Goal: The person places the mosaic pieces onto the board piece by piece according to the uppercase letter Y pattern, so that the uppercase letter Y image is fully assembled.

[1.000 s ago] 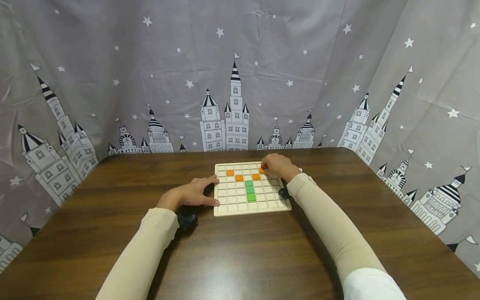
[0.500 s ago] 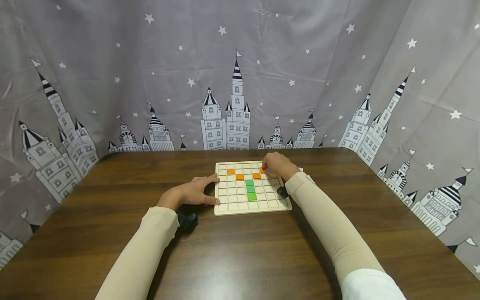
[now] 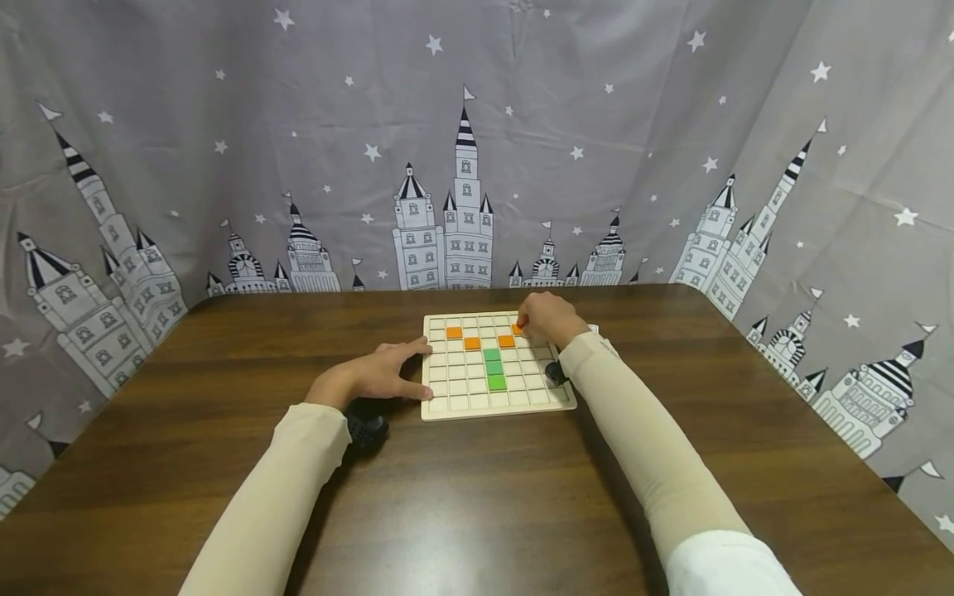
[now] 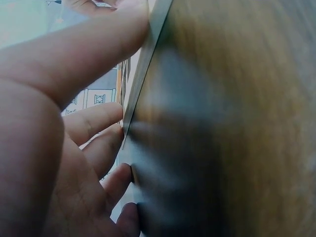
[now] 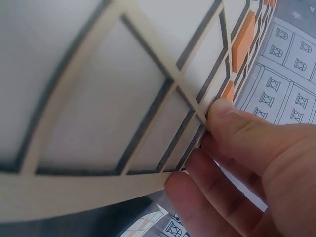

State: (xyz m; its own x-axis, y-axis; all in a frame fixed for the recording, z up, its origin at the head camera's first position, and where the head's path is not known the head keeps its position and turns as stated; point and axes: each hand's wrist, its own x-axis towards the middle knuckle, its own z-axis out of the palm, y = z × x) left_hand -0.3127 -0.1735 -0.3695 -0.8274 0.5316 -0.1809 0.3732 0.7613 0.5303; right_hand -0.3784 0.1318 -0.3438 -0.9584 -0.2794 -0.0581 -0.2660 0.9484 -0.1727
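Observation:
A pale gridded board (image 3: 447,406) lies on the table. Its cells hold three green tiles, the lowest a bright green tile (image 3: 497,382), and several orange tiles, among them one orange tile (image 3: 454,333) at upper left. At the board's far right corner my right hand (image 3: 550,318) pinches another orange tile (image 3: 517,329), set in or just over a cell. In the right wrist view the thumb (image 5: 237,123) covers most of that tile (image 5: 227,93). My left hand (image 3: 376,374) rests by the left edge, thumb and fingers spread and touching the rim (image 4: 148,59).
The brown wooden table (image 3: 417,505) reaches all round the board. Behind it hangs a grey curtain (image 3: 328,108) printed with castles and stars. A small white object (image 3: 593,329) shows partly behind my right wrist.
The head view has tilted slightly, moving the whole scene a little up and left in it. Both hands keep nearly the same places on the board, the right still at the same orange tile.

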